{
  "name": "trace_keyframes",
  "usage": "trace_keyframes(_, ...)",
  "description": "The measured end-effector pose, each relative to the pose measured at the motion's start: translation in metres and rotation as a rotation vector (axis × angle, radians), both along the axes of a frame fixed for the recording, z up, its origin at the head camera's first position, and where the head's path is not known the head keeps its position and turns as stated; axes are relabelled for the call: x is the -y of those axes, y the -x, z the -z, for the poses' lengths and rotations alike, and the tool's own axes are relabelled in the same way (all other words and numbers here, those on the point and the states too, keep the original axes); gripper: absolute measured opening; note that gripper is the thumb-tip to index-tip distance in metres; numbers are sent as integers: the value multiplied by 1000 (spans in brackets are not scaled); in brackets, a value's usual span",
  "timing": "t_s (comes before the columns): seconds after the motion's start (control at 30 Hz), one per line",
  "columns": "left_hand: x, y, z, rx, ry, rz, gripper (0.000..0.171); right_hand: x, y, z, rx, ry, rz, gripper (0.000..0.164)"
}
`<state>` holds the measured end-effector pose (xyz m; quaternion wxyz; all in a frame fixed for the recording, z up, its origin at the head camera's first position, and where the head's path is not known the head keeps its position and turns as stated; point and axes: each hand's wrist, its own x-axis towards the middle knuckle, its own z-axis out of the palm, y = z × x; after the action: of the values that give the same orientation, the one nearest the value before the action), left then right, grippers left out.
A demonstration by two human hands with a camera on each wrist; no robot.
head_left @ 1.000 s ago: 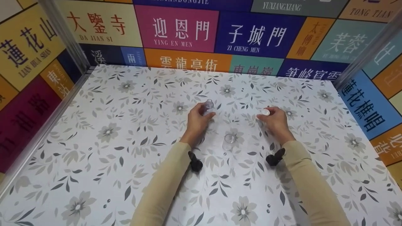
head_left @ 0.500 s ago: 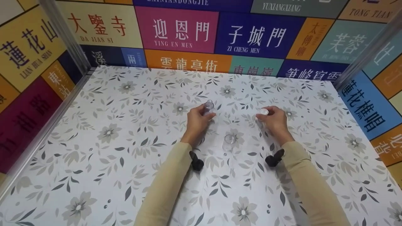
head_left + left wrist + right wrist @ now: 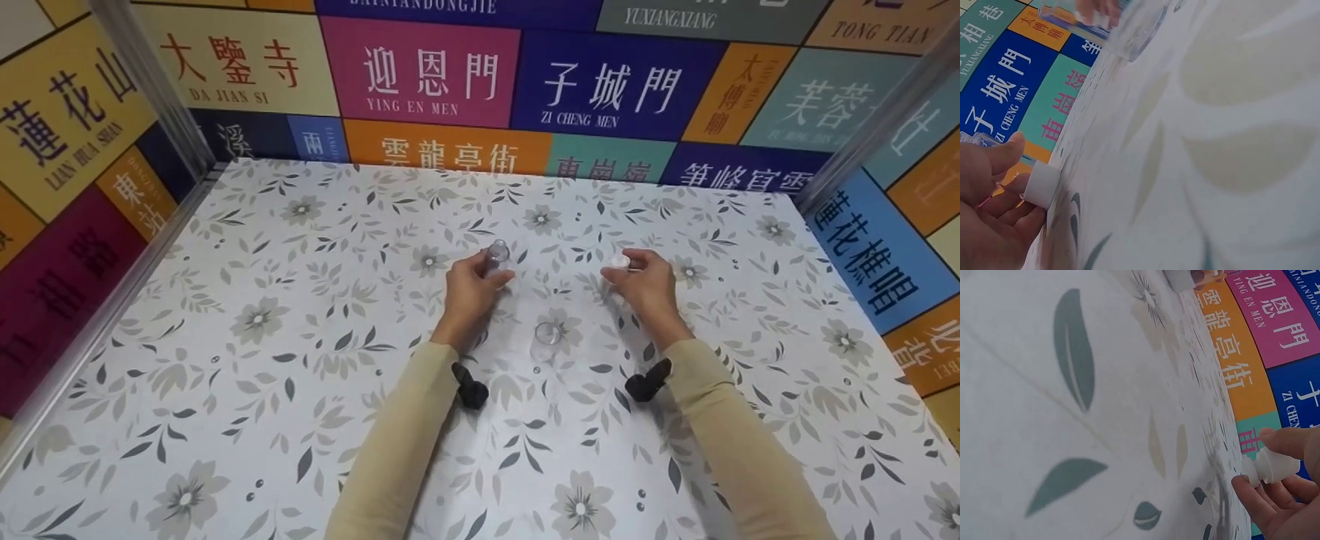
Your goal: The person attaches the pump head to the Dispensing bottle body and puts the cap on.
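My left hand [image 3: 472,289] grips a small clear bottle [image 3: 497,253] left of the table's middle, neck upward. In the left wrist view its lower end is a white, cap-like part [image 3: 1042,184] close to the tabletop. Over on the right, my right hand [image 3: 645,281] pinches a small white piece [image 3: 619,261] between thumb and fingers. The right wrist view shows that piece as a translucent white, stepped, stopper-like part [image 3: 1278,466]. Between the forearms stands a clear cup [image 3: 547,341], touched by neither hand. The fingers cover parts of both held things.
A white tabletop [image 3: 300,420] with grey flowers and leaves lies under everything. Colourful panels with large lettering [image 3: 420,71] rise behind it and at both sides. Each wrist carries a black camera mount, such as the left one [image 3: 471,388].
My right hand has shifted a little left and away from me, carrying the white piece, whose angle has changed. My left hand, the bottle and the cup stay nearly as they were.
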<state>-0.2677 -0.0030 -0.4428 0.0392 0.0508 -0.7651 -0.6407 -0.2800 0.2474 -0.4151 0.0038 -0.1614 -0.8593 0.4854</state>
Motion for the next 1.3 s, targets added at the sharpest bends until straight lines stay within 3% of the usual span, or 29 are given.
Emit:
trace_keyframes(0.27, 0, -1, 0, 15, -34, -4, 34, 13, -2, -10, -51, -25, -1, 53)
trace_keyframes(0.37, 0, -2, 1, 13, -2, -15, 40, 18, -5, -13, -80, -23, -15, 50)
trace_keyframes(0.5, 1, -2, 3, 11, 39, -34, 47, 26, -7, -16, -127, -4, -53, 47)
trace_keyframes(0.9, -2, -3, 1, 52, -29, -25, 47, 42, -9, -28, -165, -46, -129, 44)
trace_keyframes(1.1, -2, -2, 1, 62, -36, -24, 45, 49, -11, -34, -233, -96, -202, 44)
trace_keyframes(1.3, -1, -1, 3, 46, -10, -20, 48, 58, -11, -41, -241, -131, -232, 47)
